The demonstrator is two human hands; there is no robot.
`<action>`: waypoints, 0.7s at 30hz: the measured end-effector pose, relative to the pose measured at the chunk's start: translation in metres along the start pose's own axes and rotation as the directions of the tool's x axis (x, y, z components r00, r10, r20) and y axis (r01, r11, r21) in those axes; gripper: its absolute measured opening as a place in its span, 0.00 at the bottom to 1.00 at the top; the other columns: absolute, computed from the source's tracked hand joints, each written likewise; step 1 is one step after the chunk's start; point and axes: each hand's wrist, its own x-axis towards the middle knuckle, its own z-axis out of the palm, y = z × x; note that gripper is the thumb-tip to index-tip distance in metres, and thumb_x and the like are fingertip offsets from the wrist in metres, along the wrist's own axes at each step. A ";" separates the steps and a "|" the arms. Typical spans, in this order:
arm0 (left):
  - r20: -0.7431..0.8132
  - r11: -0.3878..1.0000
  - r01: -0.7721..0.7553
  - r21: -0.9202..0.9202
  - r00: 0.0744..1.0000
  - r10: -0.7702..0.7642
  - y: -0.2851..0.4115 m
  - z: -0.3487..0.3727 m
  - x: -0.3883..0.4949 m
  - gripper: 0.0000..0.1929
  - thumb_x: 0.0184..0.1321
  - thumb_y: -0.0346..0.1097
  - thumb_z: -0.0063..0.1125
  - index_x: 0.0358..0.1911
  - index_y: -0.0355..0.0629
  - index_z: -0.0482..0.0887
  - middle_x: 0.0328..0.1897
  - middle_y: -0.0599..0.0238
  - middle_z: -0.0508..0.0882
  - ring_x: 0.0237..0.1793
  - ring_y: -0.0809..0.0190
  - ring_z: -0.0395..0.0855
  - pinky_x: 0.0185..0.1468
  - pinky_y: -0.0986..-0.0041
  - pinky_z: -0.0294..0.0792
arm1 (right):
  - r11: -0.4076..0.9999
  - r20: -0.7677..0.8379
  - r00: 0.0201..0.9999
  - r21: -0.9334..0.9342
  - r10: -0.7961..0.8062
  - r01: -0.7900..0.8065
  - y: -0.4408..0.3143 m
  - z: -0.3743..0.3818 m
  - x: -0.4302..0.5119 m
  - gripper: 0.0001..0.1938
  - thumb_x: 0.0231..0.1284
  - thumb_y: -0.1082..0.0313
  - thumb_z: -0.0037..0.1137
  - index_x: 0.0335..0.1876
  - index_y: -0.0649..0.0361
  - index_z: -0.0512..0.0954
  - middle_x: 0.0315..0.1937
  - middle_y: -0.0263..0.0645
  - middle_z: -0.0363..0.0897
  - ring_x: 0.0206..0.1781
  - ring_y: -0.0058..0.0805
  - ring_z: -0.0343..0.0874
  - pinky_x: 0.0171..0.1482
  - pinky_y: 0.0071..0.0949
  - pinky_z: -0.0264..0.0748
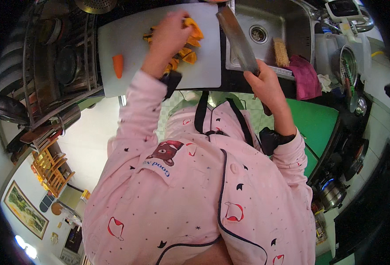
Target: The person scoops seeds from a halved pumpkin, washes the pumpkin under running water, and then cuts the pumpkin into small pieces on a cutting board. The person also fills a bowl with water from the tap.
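Note:
My left hand, slightly blurred, is over the white cutting board, its fingers closed around a chunk of orange pumpkin. More pumpkin pieces with dark rind lie beside and under that hand, some hidden by it and the wrist. A carrot piece rests apart near the board's left side. In my right hand is the handle of a cleaver. Its broad blade points away from me, over the gap and edge between board and sink, clear of the pumpkin.
Right of the board is a steel sink with a tan scrubber and a purple cloth at its edge. A dish rack stands left. Far right, a steel pot sits over a blue gas flame.

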 end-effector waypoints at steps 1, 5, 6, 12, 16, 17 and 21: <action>-0.104 0.998 0.031 -0.060 0.994 -0.037 -0.008 -0.018 -0.013 0.18 0.59 0.39 0.62 0.53 0.45 0.81 0.47 0.52 0.85 0.48 0.52 0.85 0.52 0.64 0.76 | 0.999 0.046 0.999 -0.020 -0.027 0.028 -0.001 0.000 0.002 0.15 0.59 0.66 0.54 0.47 0.69 0.76 0.27 0.52 0.78 0.29 0.39 0.77 0.36 0.36 0.74; -0.207 0.935 0.185 -0.304 0.945 -0.254 -0.054 -0.091 -0.073 0.18 0.61 0.34 0.61 0.55 0.41 0.81 0.47 0.57 0.86 0.43 0.62 0.85 0.48 0.73 0.76 | 0.947 0.374 0.911 -0.191 -0.171 0.257 -0.013 0.022 0.020 0.16 0.56 0.66 0.52 0.46 0.68 0.77 0.35 0.60 0.80 0.38 0.58 0.80 0.42 0.43 0.76; -0.192 0.896 0.311 -0.318 0.904 -0.382 -0.065 -0.100 -0.089 0.17 0.61 0.33 0.61 0.53 0.40 0.81 0.45 0.58 0.86 0.41 0.62 0.85 0.45 0.72 0.76 | 0.932 0.469 0.872 -0.233 -0.141 0.276 -0.017 0.032 0.025 0.16 0.53 0.67 0.49 0.45 0.67 0.78 0.39 0.61 0.79 0.43 0.62 0.78 0.45 0.46 0.76; -0.050 0.616 0.497 -0.611 0.753 -0.656 -0.111 -0.091 -0.164 0.15 0.60 0.29 0.62 0.50 0.36 0.80 0.44 0.57 0.84 0.36 0.64 0.86 0.35 0.75 0.74 | 0.770 0.639 0.737 -0.351 -0.218 0.532 -0.027 0.103 0.055 0.15 0.52 0.63 0.49 0.38 0.67 0.78 0.35 0.58 0.80 0.42 0.60 0.79 0.47 0.51 0.75; 0.017 0.519 0.438 -0.734 0.776 -0.631 -0.111 -0.052 -0.183 0.16 0.59 0.25 0.62 0.51 0.34 0.79 0.46 0.56 0.83 0.36 0.63 0.87 0.37 0.76 0.77 | 0.791 0.541 0.820 -0.414 -0.185 0.451 -0.029 0.107 0.076 0.16 0.54 0.61 0.49 0.40 0.67 0.79 0.37 0.58 0.81 0.43 0.59 0.80 0.47 0.50 0.76; 0.002 0.548 0.422 -0.723 0.793 -0.609 -0.107 -0.041 -0.182 0.17 0.58 0.25 0.62 0.51 0.34 0.79 0.46 0.56 0.83 0.36 0.63 0.87 0.37 0.75 0.77 | 0.797 0.527 0.839 -0.443 -0.138 0.410 -0.030 0.106 0.079 0.16 0.54 0.61 0.49 0.40 0.67 0.79 0.37 0.59 0.80 0.43 0.60 0.80 0.46 0.50 0.76; -0.030 0.696 0.406 -0.593 0.852 -0.523 -0.090 -0.008 -0.171 0.16 0.57 0.26 0.63 0.51 0.36 0.81 0.47 0.53 0.82 0.38 0.59 0.87 0.40 0.72 0.80 | 0.852 0.442 0.891 -0.422 -0.104 0.309 -0.041 0.103 0.086 0.16 0.56 0.61 0.50 0.41 0.69 0.78 0.35 0.62 0.79 0.41 0.60 0.80 0.44 0.48 0.76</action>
